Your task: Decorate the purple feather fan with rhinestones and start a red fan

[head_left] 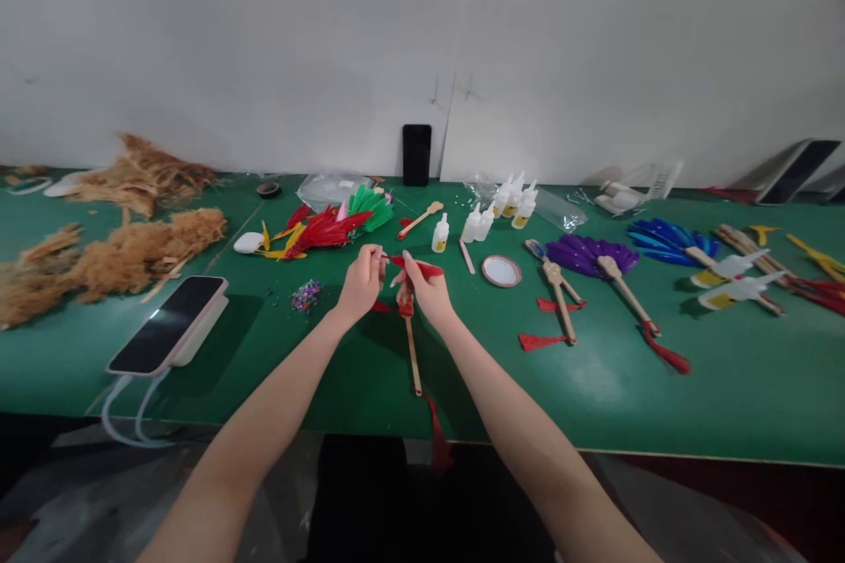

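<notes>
My left hand (362,283) is closed in a pinch at the left end of a small red piece (430,269). Around the same red piece, the fingers of my right hand (426,290) are closed, and its wider end sticks out to the right. Just below my hands lies a wooden fan handle (413,352) with a red top, partly covered by my right hand. A red tassel (438,431) hangs from its lower end over the table's front edge. Another bit of red (381,306) shows under my left hand.
Glue bottles (441,233), a white dish (502,271) and a black phone (416,155) stand or lie beyond my hands. Purple (587,255) and blue fans (666,239) are right; red feather-like pieces (323,230), purple bits (306,296), brown fibre (145,255) and a phone on a power bank (168,324) left.
</notes>
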`<state>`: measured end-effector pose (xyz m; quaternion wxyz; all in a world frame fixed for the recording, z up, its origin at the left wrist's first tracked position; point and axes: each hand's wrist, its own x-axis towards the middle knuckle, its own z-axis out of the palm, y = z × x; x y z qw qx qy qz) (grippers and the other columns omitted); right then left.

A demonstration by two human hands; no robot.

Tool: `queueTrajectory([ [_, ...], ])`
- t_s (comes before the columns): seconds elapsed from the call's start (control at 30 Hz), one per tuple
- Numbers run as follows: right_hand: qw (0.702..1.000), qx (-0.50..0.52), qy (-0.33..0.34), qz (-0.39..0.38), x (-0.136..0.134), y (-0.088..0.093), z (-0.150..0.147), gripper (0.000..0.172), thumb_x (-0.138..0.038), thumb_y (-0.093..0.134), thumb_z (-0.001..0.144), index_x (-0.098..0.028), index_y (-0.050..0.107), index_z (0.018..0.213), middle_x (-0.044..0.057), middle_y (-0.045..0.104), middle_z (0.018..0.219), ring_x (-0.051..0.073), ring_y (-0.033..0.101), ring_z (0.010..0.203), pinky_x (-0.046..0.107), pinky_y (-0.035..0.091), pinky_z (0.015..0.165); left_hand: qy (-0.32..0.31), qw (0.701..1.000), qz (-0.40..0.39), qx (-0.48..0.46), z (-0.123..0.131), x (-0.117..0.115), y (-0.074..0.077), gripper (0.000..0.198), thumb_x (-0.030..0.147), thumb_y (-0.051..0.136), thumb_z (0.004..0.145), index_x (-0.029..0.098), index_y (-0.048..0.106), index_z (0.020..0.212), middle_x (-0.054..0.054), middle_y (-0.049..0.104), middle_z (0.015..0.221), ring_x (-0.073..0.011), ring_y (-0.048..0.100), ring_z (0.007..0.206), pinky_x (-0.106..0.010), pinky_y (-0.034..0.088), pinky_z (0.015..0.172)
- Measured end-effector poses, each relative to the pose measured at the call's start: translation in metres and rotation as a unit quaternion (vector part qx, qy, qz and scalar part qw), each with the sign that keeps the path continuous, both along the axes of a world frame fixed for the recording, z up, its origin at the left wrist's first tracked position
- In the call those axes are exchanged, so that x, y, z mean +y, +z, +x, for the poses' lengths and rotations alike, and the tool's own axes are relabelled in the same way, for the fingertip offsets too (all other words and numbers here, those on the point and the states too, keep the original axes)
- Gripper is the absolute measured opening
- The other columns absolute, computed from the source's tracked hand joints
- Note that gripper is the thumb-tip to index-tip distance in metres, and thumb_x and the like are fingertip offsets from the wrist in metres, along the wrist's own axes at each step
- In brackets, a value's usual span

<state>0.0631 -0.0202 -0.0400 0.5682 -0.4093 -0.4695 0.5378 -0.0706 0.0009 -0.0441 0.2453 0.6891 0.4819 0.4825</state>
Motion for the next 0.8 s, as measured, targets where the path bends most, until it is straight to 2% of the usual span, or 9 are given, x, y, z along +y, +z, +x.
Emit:
queueTrajectory([
  [0.17,0.999,-0.028,-0.021,0.020,-0.0020,-0.0024,-0.0021,0.052,-0.065,0.054,0.078,-0.019,0.059,0.054,-0.003,0.052,0.039,0.010,0.050,0.035,0.022,0.041,0.042,0.004,1.000,0.006,-0.007,0.0031,-0.0038,0.0034,0.029,0.043,0.032,0.097,0.021,0.050,0.091,0.003,0.053,0.058,-0.0115,0.050,0.048,-0.024,0.041,0.053],
  [0.3,0.998,-0.042,-0.031,0.033,-0.0037,-0.0034,-0.0035,0.052,-0.064,0.050,0.081,-0.020,0.058,0.055,-0.003,0.052,0.040,0.011,0.050,0.035,0.023,0.042,0.042,0.002,1.000,0.019,-0.023,0.0042,-0.0044,0.0046,0.034,0.043,0.030,0.097,0.020,0.052,0.108,-0.002,0.062,0.075,-0.0113,0.056,0.056,-0.023,0.044,0.053],
  [0.37,0.997,-0.050,-0.041,0.039,-0.0039,-0.0041,-0.0033,0.050,-0.063,0.049,0.082,-0.021,0.056,0.056,-0.003,0.052,0.041,0.011,0.051,0.035,0.024,0.042,0.043,-0.006,0.999,0.019,-0.025,0.0036,-0.0034,0.0039,0.033,0.044,0.036,0.096,0.020,0.052,0.112,-0.003,0.063,0.080,-0.0124,0.060,0.061,-0.023,0.046,0.055],
  [0.5,0.992,-0.086,-0.059,0.066,-0.0044,-0.0051,-0.0011,0.046,-0.057,0.048,0.086,-0.021,0.055,0.059,-0.003,0.053,0.043,0.012,0.053,0.038,0.024,0.042,0.045,-0.027,1.000,0.007,-0.015,0.0017,-0.0010,0.0021,0.027,0.043,0.049,0.091,0.019,0.053,0.103,-0.002,0.064,0.075,-0.0134,0.064,0.065,-0.024,0.048,0.061],
  [0.67,0.979,-0.152,-0.076,0.111,-0.0063,-0.0048,0.0031,0.043,-0.051,0.044,0.090,-0.022,0.057,0.063,-0.002,0.058,0.048,0.013,0.056,0.044,0.024,0.043,0.052,-0.045,0.999,-0.001,-0.007,-0.0006,0.0007,0.0033,0.028,0.043,0.038,0.095,0.019,0.051,0.094,0.000,0.062,0.067,-0.0125,0.062,0.060,-0.023,0.047,0.056],
  [0.8,0.967,-0.196,-0.084,0.138,-0.0061,-0.0082,0.0039,0.041,-0.048,0.043,0.091,-0.021,0.059,0.065,0.001,0.062,0.054,0.015,0.060,0.051,0.025,0.045,0.056,-0.030,0.998,0.030,0.044,-0.0032,0.0024,0.0022,0.028,0.039,0.032,0.098,0.019,0.051,0.094,-0.002,0.066,0.073,-0.0138,0.064,0.066,-0.026,0.049,0.066],
])
